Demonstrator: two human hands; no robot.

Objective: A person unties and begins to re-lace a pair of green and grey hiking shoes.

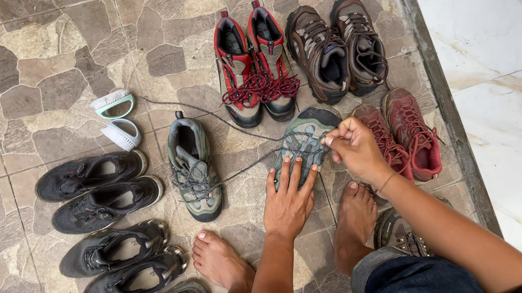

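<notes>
On the floor: we lace a grey shoe [302, 141].
Left hand [290, 199]: flat, pressing it.
Right hand [355, 150]: pinching lace [213, 114].
Progress: mostly unthreaded.

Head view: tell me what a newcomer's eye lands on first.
Two bare hands work on a grey-green hiking shoe at centre: the left hand presses it flat while the right hand pinches its lace. Around it, pairs of shoes line the stone-patterned floor, the red-laced pair up top brightest, and black shoes stacked along the left.
</notes>
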